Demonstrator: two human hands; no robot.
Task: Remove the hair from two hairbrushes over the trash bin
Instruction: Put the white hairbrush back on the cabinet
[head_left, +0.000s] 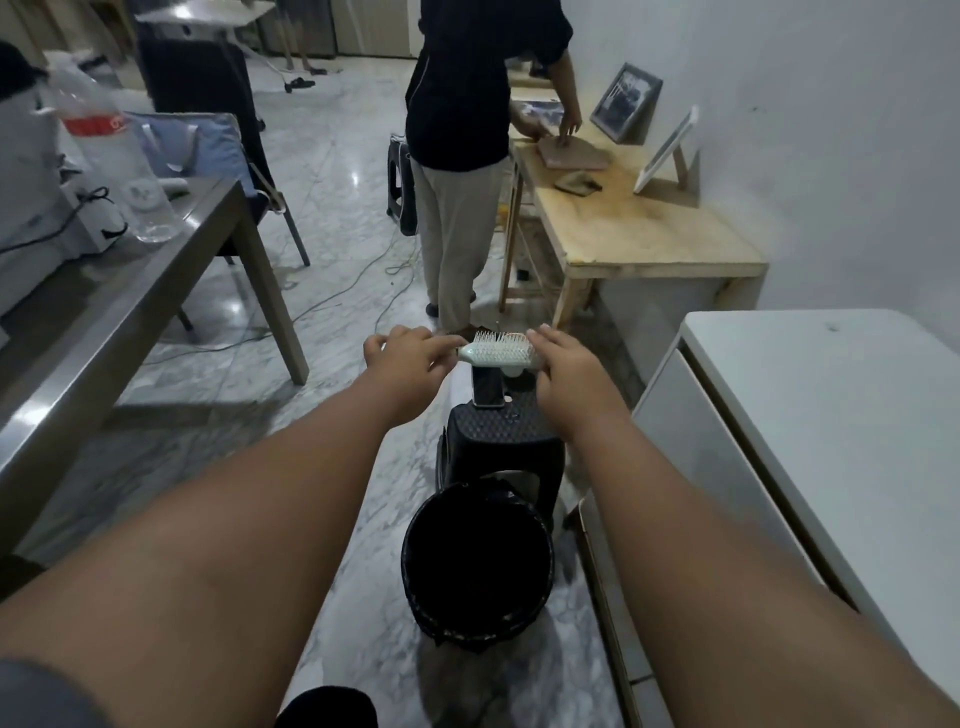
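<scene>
A pale green hairbrush (497, 352) lies sideways in the air with its bristles pointing up, above a black stool (506, 434). My left hand (410, 358) grips its handle end. My right hand (563, 364) holds the head end, fingers curled over the bristles. The black trash bin (478, 561) stands on the floor, nearer to me than the stool and below my forearms. Something pale shows just under the brush on the stool; I cannot tell what it is.
A phone (488, 387) lies on the stool. A person (462, 156) stands ahead at a wooden table (639, 228). A steel table (130, 291) is on the left, with a water bottle (119, 156) on it. A white cabinet (821, 431) is on the right.
</scene>
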